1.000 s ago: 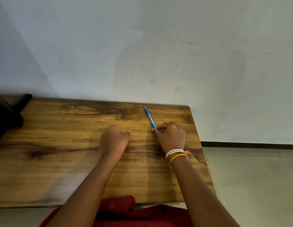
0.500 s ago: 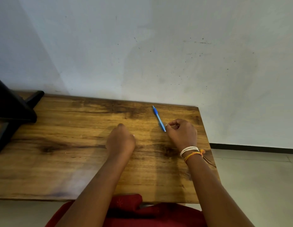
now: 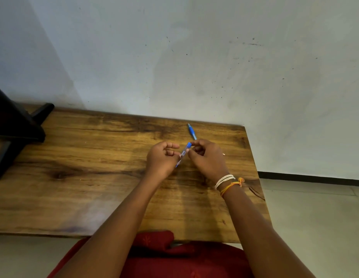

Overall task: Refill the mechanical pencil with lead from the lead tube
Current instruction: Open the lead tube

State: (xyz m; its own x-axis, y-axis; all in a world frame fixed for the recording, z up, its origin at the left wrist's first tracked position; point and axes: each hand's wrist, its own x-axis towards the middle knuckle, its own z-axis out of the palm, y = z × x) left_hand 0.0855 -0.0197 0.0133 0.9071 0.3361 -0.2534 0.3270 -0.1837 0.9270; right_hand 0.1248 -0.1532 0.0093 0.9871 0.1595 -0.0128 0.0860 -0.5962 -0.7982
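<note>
A clear lead tube (image 3: pixel 182 154) with a blue cap (image 3: pixel 188 145) is held tilted just above the wooden table (image 3: pixel 94 177), between both hands. My left hand (image 3: pixel 161 160) grips the tube's lower part. The fingertips of my right hand (image 3: pixel 207 158) pinch the blue cap. Behind my right hand a blue mechanical pencil (image 3: pixel 192 131) lies on the table with its tip pointing toward the wall. The hand hides its rear part, and a small pale end (image 3: pixel 224 154) shows to the right of my knuckles.
A black stand (image 3: pixel 16 133) occupies the table's far left. A grey wall rises right behind the table. The table's right edge (image 3: pixel 254 177) lies close to my right wrist, with tiled floor beyond. Red cloth (image 3: pixel 154 241) sits at the near edge.
My left fist has opened up and now shows the lead tube. My right hand has moved off the pencil to the tube's cap. Both hands have come together.
</note>
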